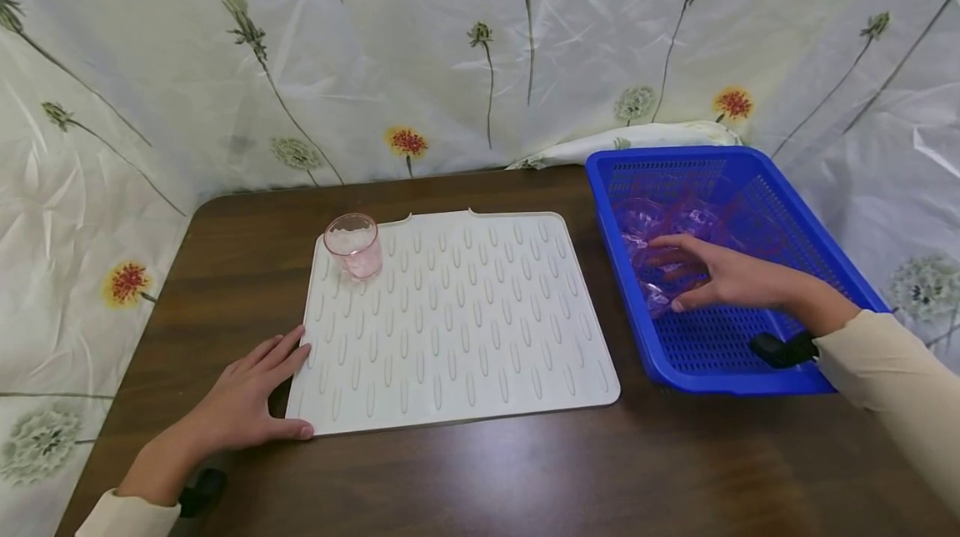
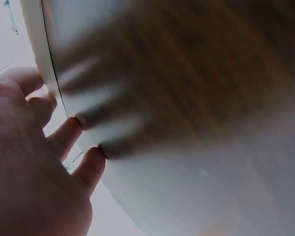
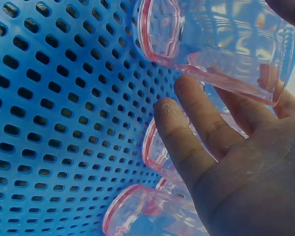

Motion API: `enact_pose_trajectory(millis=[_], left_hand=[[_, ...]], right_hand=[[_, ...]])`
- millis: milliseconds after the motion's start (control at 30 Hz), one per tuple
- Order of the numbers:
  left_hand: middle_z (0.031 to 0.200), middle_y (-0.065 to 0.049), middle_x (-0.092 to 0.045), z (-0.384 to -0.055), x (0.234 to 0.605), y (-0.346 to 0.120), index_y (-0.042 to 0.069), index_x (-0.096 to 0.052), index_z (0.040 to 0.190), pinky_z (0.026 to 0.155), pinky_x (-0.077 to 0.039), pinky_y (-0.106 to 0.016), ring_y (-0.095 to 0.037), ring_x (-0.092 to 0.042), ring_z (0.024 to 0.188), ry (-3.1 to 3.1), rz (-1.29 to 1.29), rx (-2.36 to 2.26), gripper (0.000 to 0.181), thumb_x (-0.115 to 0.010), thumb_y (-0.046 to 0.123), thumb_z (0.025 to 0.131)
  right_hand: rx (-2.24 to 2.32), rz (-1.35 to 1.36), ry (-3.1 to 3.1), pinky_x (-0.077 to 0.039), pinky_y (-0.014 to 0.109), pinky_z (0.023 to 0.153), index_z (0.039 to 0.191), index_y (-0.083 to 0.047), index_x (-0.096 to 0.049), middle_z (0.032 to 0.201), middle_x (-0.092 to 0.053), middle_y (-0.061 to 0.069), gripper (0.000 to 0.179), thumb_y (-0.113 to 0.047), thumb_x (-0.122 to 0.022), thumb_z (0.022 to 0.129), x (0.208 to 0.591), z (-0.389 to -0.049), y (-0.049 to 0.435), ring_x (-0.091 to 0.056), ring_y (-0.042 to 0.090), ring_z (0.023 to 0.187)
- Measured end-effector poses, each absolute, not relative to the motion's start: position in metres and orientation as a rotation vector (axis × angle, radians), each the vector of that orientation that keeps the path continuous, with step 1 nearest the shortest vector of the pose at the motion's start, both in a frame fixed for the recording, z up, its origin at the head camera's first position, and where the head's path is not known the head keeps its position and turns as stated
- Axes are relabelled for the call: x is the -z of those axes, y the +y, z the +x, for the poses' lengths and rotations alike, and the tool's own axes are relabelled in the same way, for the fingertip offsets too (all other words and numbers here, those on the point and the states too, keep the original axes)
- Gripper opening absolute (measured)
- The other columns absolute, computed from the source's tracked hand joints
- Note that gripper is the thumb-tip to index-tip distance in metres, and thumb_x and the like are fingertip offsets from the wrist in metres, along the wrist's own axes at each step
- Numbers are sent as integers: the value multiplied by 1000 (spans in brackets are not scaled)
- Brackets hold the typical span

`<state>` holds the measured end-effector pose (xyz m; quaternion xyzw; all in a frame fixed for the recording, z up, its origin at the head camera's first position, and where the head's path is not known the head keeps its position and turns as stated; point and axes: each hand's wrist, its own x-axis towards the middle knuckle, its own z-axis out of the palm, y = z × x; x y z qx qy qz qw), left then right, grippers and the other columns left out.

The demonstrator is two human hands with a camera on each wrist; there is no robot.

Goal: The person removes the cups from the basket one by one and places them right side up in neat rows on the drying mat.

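My left hand (image 1: pixel 243 399) rests at the left edge of a white ribbed mat (image 1: pixel 457 328), its fingertips on the edge and its thumb at the near left corner. One pink-tinted clear glass (image 1: pixel 356 249) stands upright at the mat's far left corner. Inside a blue basket (image 1: pixel 652 362), my right hand (image 1: pixel 723 274) reaches in from the right. In the right wrist view, its thumb and fingers go round a pink-tinted glass (image 3: pixel 216 44), with the last two fingers spread away. More such glasses (image 3: pixel 155 209) sit close beside it.
The mat and basket share a dark brown wooden table (image 1: pixel 510 470), with a strip of wood between them. A flower-printed sheet (image 1: pixel 420 45) hangs behind and at both sides. Part of it bunches up behind the basket.
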<state>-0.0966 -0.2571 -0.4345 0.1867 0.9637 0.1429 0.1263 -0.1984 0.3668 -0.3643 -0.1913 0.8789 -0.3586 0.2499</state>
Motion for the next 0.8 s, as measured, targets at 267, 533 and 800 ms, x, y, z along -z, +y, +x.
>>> enact_pose_trajectory(millis=[267, 533, 800], left_hand=[[165, -13, -25, -96, 434, -258, 10, -40, 152, 102, -32, -72, -43, -27, 145, 2817, 557, -417, 108, -74, 70, 70], [165, -12, -25, -97, 434, -258, 11, -40, 152, 103, -32, -72, -43, -27, 145, 2820, 556, -426, 107, -74, 71, 70], [165, -13, -25, -97, 434, -258, 11, -39, 152, 105, -32, -71, -43, -28, 145, 2814, 549, -411, 108, -74, 70, 69]], right_hand=[[955, -521, 2409, -57, 48, 91, 154, -6, -22, 152, -38, 29, 85, -17, -75, 88, 363, -199, 366, -48, 54, 131], [934, -519, 2449, -57, 47, 90, 153, -4, -25, 149, -44, 30, 84, -16, -76, 87, 361, -197, 363, -52, 51, 128], [911, -514, 2572, -57, 23, 83, 152, -9, -32, 143, -53, 23, 78, -20, -75, 88, 339, -194, 362, -64, 31, 118]])
